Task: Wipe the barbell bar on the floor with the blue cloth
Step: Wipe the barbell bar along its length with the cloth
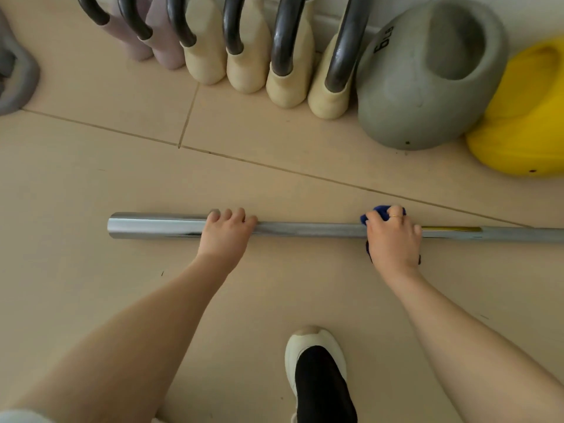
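A chrome barbell bar (311, 229) lies across the beige tile floor, its left end near the middle left and its right part running out of view. My left hand (225, 236) is closed over the bar left of centre. My right hand (393, 239) presses a blue cloth (381, 212) around the bar further right; only small bits of the cloth show past the fingers and under the palm. A ring sits on one finger of that hand.
Along the wall stand several cream and mauve kettlebells (247, 56) with dark handles, a grey kettlebell (427, 77) and a yellow one (522, 117). Another grey weight (15, 77) is at the far left. My shoe (317, 370) is at the bottom centre.
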Demonstrator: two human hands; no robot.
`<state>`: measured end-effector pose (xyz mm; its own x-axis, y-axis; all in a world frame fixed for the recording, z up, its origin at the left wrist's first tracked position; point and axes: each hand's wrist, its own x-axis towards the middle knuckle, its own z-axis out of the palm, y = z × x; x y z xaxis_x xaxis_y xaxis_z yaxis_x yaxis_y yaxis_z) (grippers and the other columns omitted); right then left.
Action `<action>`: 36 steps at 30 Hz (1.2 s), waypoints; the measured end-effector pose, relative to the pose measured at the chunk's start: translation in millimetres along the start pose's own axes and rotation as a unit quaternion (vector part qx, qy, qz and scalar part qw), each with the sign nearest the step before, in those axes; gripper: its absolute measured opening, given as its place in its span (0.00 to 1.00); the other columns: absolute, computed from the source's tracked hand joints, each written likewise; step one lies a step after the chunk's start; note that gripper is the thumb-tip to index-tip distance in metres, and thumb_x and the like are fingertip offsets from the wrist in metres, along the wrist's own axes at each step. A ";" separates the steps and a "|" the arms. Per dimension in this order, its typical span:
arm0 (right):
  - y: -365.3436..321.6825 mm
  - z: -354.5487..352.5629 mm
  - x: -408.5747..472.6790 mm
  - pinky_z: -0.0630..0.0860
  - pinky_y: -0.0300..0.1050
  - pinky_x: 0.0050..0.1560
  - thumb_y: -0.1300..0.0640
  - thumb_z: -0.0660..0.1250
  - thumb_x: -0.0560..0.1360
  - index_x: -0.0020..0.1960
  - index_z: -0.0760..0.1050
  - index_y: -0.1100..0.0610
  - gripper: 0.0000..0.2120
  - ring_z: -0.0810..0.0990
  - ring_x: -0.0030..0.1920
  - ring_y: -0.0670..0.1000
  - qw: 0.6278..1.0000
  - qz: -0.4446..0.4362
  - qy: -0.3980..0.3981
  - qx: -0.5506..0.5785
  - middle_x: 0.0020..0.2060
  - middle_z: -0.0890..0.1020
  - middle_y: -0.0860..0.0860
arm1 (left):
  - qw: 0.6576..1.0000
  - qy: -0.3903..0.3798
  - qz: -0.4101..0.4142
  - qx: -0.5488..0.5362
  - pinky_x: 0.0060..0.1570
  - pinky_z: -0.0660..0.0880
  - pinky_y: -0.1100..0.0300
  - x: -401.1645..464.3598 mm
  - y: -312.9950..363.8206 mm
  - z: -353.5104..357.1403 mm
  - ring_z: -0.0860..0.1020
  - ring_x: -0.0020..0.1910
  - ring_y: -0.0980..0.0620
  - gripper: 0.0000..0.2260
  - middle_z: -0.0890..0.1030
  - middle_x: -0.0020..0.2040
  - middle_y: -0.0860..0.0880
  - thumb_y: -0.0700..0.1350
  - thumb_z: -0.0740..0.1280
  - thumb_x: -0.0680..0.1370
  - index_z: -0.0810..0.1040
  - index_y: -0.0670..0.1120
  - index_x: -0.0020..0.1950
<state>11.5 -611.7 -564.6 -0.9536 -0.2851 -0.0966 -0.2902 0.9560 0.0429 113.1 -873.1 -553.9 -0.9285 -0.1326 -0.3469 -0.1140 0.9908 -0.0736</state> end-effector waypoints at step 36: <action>-147.2 6.2 -57.5 0.73 0.45 0.31 0.50 0.75 0.62 0.44 0.79 0.53 0.13 0.78 0.32 0.56 0.964 -0.249 0.025 0.091 0.37 0.79 0.54 | 0.996 -0.081 0.006 -0.029 0.62 0.67 0.53 -38.4 -25.9 16.3 0.75 0.57 0.46 0.23 0.77 0.57 0.47 0.53 0.75 0.66 0.77 0.44 0.56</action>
<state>109.5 -735.6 -571.5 -0.7041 -0.7100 -0.0120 -0.6980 0.6950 -0.1724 157.4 -894.1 -554.0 -0.8612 -0.1189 -0.4942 -0.1277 0.9917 -0.0162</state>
